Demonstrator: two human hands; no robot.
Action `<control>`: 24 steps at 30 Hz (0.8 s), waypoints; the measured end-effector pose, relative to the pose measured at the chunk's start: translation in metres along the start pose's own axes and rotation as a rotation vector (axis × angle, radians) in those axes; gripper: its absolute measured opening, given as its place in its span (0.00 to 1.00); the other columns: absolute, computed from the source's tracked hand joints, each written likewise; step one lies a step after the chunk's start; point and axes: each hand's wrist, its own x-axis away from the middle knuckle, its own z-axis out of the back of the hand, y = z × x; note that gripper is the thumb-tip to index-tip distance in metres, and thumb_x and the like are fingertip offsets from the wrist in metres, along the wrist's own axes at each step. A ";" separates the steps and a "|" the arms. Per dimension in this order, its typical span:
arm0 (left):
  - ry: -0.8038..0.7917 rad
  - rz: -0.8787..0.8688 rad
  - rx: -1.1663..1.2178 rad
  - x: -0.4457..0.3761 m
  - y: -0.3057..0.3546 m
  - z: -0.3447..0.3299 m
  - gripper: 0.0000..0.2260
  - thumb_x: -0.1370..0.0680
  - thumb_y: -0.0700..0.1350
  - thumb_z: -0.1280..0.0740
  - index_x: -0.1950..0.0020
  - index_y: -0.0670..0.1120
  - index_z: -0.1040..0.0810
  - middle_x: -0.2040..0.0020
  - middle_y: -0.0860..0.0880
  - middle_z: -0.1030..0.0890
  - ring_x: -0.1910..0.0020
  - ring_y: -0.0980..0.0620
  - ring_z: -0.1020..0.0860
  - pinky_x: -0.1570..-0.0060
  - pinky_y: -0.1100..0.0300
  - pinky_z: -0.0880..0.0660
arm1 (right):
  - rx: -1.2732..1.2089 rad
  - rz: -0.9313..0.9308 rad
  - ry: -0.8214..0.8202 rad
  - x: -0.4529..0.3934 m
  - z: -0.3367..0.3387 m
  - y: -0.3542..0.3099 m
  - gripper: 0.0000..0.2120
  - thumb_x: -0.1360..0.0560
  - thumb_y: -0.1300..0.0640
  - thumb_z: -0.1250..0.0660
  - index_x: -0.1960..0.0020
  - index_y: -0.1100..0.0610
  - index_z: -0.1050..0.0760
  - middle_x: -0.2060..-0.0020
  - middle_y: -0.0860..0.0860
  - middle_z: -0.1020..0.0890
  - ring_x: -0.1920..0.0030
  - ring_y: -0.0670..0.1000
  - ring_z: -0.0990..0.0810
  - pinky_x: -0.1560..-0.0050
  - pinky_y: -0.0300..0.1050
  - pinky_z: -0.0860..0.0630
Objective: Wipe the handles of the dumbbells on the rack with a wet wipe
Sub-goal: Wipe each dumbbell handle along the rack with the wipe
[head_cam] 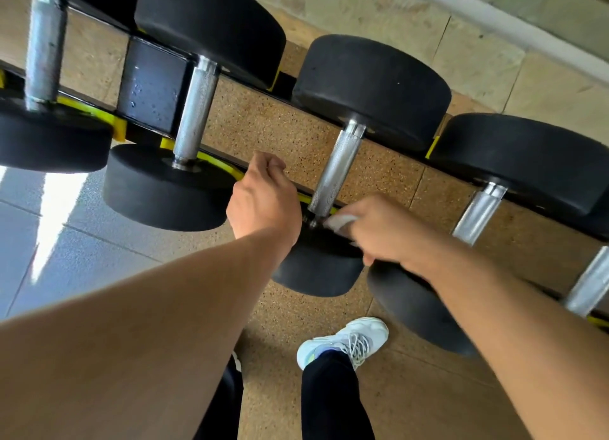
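Note:
Several black dumbbells with knurled steel handles lie across a black and yellow rack (151,87). My right hand (385,232) holds a white wet wipe (341,222) at the near end of the middle dumbbell's handle (336,169), just above its near head (316,268). My left hand (263,199) hovers with curled fingers left of that handle, over the rack's near rail, holding nothing that I can see. Another handle (196,110) lies to the left, and one more handle (478,212) to the right.
Under the rack the floor is speckled tan rubber (263,126), with shiny grey tiles (49,225) at the left. My foot in a white sneaker (346,340) stands below the rack. A pale tiled wall (461,44) runs behind.

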 end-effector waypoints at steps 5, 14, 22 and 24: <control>-0.002 -0.002 -0.004 0.000 0.000 0.001 0.11 0.15 0.49 0.47 0.50 0.57 0.26 0.67 0.58 0.30 0.69 0.59 0.33 0.69 0.57 0.40 | -0.434 -0.202 0.302 -0.032 0.013 -0.002 0.05 0.17 0.60 0.40 0.46 0.54 0.26 0.51 0.49 0.21 0.74 0.45 0.17 0.77 0.34 0.28; -0.011 0.001 -0.006 -0.001 0.000 0.000 0.11 0.15 0.49 0.47 0.48 0.54 0.24 0.67 0.57 0.30 0.67 0.53 0.32 0.64 0.56 0.40 | 0.161 0.221 0.196 0.022 -0.025 0.010 0.06 0.19 0.56 0.37 0.45 0.48 0.23 0.66 0.44 0.22 0.66 0.49 0.19 0.69 0.47 0.27; -0.010 0.005 0.025 0.000 0.000 0.001 0.11 0.15 0.49 0.47 0.49 0.55 0.25 0.66 0.58 0.29 0.63 0.49 0.30 0.61 0.57 0.38 | 0.674 0.630 0.760 -0.036 0.024 -0.008 0.17 0.19 0.63 0.38 0.32 0.54 0.23 0.44 0.54 0.15 0.54 0.58 0.13 0.65 0.48 0.19; -0.004 0.003 0.029 0.000 0.000 0.001 0.11 0.16 0.49 0.47 0.49 0.55 0.24 0.65 0.57 0.29 0.61 0.49 0.30 0.61 0.57 0.38 | 0.755 0.614 0.595 -0.038 0.016 -0.007 0.19 0.20 0.62 0.44 0.34 0.51 0.23 0.53 0.55 0.14 0.61 0.58 0.14 0.67 0.46 0.23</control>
